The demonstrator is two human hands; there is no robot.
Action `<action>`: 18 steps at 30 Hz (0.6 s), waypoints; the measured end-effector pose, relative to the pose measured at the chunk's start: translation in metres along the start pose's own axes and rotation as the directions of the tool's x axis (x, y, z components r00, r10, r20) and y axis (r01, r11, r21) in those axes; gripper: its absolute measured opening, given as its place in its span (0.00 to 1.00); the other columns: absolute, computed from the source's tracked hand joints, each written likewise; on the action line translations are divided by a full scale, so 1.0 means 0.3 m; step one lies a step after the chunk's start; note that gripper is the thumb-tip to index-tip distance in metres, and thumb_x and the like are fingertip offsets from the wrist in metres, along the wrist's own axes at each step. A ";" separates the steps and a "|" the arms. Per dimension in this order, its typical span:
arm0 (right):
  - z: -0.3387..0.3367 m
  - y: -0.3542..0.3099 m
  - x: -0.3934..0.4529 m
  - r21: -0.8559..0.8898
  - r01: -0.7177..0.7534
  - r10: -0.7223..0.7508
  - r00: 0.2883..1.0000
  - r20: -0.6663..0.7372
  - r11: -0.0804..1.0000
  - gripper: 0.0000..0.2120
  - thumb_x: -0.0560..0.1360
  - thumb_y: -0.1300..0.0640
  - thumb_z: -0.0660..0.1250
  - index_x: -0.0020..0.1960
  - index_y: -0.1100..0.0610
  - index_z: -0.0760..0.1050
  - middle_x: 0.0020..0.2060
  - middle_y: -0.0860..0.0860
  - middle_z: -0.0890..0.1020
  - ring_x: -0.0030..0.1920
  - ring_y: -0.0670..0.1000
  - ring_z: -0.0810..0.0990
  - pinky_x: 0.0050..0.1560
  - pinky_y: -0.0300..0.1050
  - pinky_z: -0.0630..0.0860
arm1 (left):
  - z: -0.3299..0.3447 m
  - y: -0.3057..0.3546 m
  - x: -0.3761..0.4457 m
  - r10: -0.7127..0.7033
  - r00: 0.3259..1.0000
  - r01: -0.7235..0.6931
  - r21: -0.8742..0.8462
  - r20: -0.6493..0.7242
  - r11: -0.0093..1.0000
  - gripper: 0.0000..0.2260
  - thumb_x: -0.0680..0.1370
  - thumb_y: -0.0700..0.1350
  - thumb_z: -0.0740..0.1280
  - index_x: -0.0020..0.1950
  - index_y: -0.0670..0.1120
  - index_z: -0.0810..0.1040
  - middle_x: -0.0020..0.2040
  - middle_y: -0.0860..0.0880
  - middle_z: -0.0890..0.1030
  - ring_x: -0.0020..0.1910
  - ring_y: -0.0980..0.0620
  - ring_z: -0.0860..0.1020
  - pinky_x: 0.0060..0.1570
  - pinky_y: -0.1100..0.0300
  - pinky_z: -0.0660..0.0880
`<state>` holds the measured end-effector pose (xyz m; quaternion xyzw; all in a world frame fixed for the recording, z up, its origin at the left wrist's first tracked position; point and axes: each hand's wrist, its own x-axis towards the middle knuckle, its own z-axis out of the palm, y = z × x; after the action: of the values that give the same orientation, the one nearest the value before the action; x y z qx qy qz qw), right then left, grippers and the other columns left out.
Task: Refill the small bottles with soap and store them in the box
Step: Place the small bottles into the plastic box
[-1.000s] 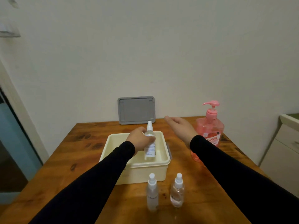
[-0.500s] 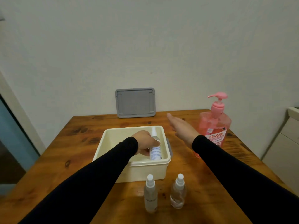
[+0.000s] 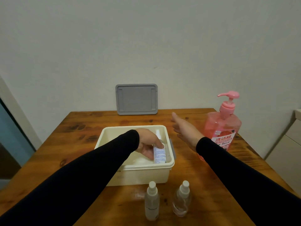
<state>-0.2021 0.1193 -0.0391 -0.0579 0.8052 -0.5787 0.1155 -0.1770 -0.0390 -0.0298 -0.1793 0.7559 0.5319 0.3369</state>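
Note:
My left hand (image 3: 149, 144) reaches into the cream plastic box (image 3: 140, 174) and grips a small white spray bottle (image 3: 159, 153), holding it against the box's right inner wall. My right hand (image 3: 184, 129) hovers with straight fingers above the table, between the box and the pink pump soap bottle (image 3: 224, 126). Two more small spray bottles stand in front of the box: a frosted slim one (image 3: 152, 202) and a clear rounder one (image 3: 181, 199).
The grey box lid (image 3: 136, 99) leans against the wall at the back of the wooden table (image 3: 78, 137). A pale cabinet (image 3: 290, 147) stands to the right of the table. A doorway is at the left.
My left hand has lowered the small bottle from above the box down into it. My right hand stayed spread near the pink bottle.

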 end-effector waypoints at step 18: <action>0.022 0.039 0.035 0.043 -0.028 0.026 0.999 0.034 0.999 0.33 0.77 0.33 0.51 0.75 0.50 0.61 0.73 0.52 0.66 0.72 0.51 0.65 0.73 0.52 0.59 | -0.012 -0.021 0.061 -0.097 0.995 0.097 0.016 0.039 0.995 0.18 0.79 0.36 0.63 0.69 0.35 0.66 0.43 0.37 0.80 0.49 0.43 0.82 0.35 0.51 0.79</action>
<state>-0.2100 0.1148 -0.0535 -0.0541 0.7910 -0.5936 0.1379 -0.1871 -0.0432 -0.0461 -0.2027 0.7432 0.5130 0.3786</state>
